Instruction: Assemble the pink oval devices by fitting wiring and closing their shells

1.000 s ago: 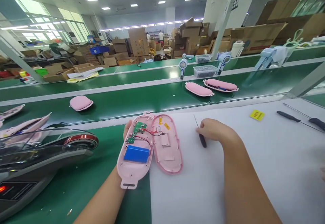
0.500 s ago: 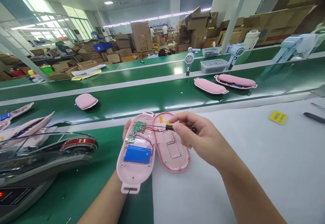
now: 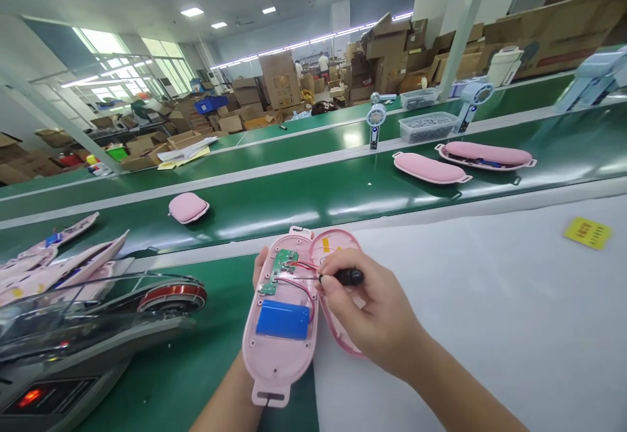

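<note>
Head view shows two hands at work near the middle of the frame. The left hand [image 3: 260,268] has its grip closed around the pink case [image 3: 279,360], which is just left of the lower middle. Its fingers curl over the left edge; most of the hand is hidden underneath. The right hand [image 3: 382,311] has a pinching grip, thumb and fingers tight on the black handle of a screwdriver [image 3: 351,278]. Its thin metal rod points left over the case, near the green board [image 3: 285,262]. I cannot tell if the tip touches anything. A blue battery [image 3: 283,319] sits below the board. The pink lid [image 3: 337,319] lies open to the right, partly behind the right hand, over the white-covered tabletop [image 3: 470,301].
</note>
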`<state>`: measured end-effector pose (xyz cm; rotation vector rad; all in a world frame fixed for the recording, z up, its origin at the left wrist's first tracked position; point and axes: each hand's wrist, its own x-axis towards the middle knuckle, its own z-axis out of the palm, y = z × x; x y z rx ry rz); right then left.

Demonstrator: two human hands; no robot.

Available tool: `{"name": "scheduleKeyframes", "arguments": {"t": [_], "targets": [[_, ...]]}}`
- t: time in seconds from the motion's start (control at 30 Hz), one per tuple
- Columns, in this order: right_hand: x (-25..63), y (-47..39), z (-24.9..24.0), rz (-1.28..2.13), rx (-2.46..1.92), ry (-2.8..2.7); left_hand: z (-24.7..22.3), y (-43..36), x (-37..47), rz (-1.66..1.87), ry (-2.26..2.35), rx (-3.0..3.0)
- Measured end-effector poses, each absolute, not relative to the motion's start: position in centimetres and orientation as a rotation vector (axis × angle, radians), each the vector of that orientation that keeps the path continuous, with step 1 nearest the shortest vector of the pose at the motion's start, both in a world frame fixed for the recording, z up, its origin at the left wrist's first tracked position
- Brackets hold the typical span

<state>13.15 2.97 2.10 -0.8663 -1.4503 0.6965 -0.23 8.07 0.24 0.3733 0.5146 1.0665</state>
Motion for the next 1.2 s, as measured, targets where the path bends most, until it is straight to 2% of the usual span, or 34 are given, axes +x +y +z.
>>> {"name": "scheduleKeyframes", "arguments": {"t": [0.2,0.6,1.2], "targets": [[12.6,3.2,1.1,0.626,-0.846,-1.545,0.8,8.2,0.2,1.063,0.321,0.265],[11.6,2.8,0.4,0.289,-0.837,-1.684,1.4,8.1,0.2,0.96,0.447,0.289],[10.2,2.3,0.3,0.041,-0.986,-1.653,0.5,7.7,-0.3,0.952,0.375,0.193]]}}
